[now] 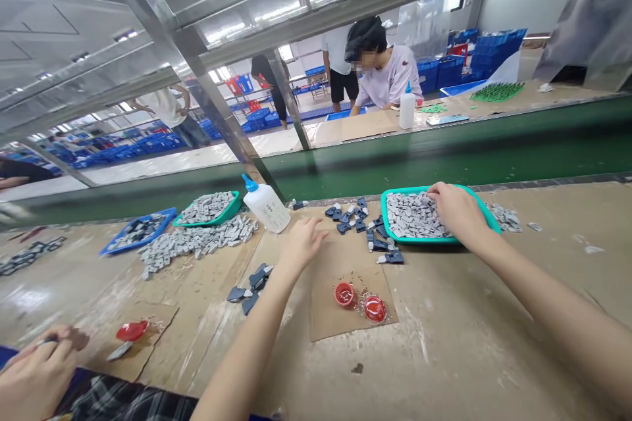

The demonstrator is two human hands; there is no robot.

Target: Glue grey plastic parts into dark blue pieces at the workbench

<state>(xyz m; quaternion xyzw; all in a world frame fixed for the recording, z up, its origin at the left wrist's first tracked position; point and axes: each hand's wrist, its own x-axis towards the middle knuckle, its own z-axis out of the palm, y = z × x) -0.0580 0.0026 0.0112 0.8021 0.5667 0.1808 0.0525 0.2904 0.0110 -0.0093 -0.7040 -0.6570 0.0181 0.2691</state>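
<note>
My left hand [305, 240] hovers over the table with its fingers apart and nothing visible in them. Just beyond it lie several dark blue plastic pieces with light grey ends [345, 218]. My right hand [457, 212] reaches over a green tray [424, 241] heaped with small grey plastic pieces [412, 214]. Its fingertips are bent together at the heap, and what is between them is hidden. Nearer to me, a red cup [344, 295] and a red dome-shaped piece [375, 308], both wet-looking, rest on a cardboard square [326, 325].
A white squeeze bottle [266, 207] with a blue nozzle leans left of my left hand. Grey pieces [197, 243] lie loose near another green tray [232, 210] and a blue tray [111, 250]. A neighbour's hands [42, 365] are at lower left. A green conveyor belt [345, 171] runs behind.
</note>
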